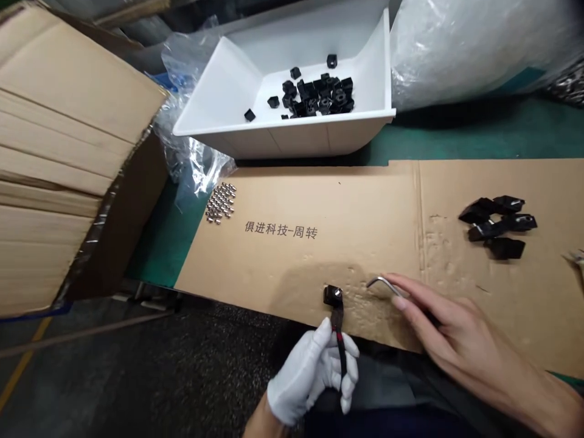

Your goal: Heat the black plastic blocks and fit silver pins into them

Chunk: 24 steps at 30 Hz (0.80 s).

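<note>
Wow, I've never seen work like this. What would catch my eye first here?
First, the white-gloved left hand at the bottom, gripping a small black part, and the bare right hand beside it, holding a bent metal hex key. Above them, a white bin of black parts sits beyond a cardboard sheet.

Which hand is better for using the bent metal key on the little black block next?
Probably the right hand: it already pinches the Allen key, and the key's tip sits close to the black block. The gloved left hand is busy holding that block up by its dark stem.
</note>
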{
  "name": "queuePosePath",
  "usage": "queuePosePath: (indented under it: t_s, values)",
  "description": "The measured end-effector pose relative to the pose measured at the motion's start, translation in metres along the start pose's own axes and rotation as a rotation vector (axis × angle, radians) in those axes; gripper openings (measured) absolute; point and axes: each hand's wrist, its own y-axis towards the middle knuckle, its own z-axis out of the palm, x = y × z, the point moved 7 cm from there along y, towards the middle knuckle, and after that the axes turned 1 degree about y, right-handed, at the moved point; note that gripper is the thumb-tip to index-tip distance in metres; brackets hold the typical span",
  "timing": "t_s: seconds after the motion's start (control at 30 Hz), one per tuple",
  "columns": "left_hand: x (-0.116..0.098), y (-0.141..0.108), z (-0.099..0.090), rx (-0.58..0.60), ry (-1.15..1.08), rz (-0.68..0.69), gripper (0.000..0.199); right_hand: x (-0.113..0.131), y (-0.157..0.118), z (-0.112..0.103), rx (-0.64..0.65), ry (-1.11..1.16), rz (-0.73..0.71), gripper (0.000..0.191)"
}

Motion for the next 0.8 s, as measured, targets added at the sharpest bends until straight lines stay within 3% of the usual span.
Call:
queuePosePath:
  t_s: [0.17,0.33,0.6,0.8]
  values:
    - [0.003,0.002,-0.010,0.082,0.015,-0.045,0.071,0.023,0.020,0.020,0.130,0.068,0.005,0.045]
    - [-0.001,0.000,-0.005,0.110,-0.011,-0.062,0.067,0.033,0.024,0.023,0.168,0.064,-0.030,0.045]
    - [-0.010,-0.003,0.001,0.106,0.028,-0.047,0.060,0.036,0.027,0.027,0.193,0.031,-0.038,0.047]
    - [-0.011,-0.006,0.004,0.085,0.019,-0.063,0.060,0.026,0.025,0.028,0.201,0.090,0.064,0.047]
